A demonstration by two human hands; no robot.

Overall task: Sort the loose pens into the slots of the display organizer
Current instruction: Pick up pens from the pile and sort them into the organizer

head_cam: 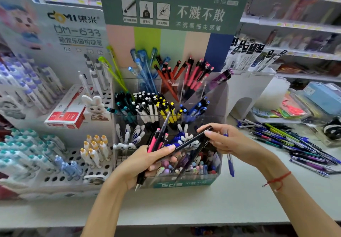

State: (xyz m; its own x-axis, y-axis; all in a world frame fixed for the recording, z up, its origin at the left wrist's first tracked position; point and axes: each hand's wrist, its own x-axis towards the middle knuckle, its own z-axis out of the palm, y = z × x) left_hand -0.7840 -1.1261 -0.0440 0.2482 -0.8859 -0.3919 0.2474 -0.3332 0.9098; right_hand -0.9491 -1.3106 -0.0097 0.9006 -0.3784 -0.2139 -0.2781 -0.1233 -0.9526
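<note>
A tiered clear display organizer (220,96) with a green header card stands at the centre, its slots full of blue, red, black, yellow and white pens. In front of its lowest tier, my left hand (147,165) grips a bundle of pink and black pens (156,141). My right hand (227,141) pinches the upper end of a black pen (190,141), which slants down to the left hand. A blue pen (230,165) also hangs down from the right hand. A heap of loose pens (295,144) lies on the counter at the right.
A white perforated pen rack (73,155) with white and teal pens stands to the left, with a red box (64,115) and a rabbit figure (96,106) on it. White holders and packaged goods sit at the right. Shop shelves run behind. The counter's front edge (184,220) is near me.
</note>
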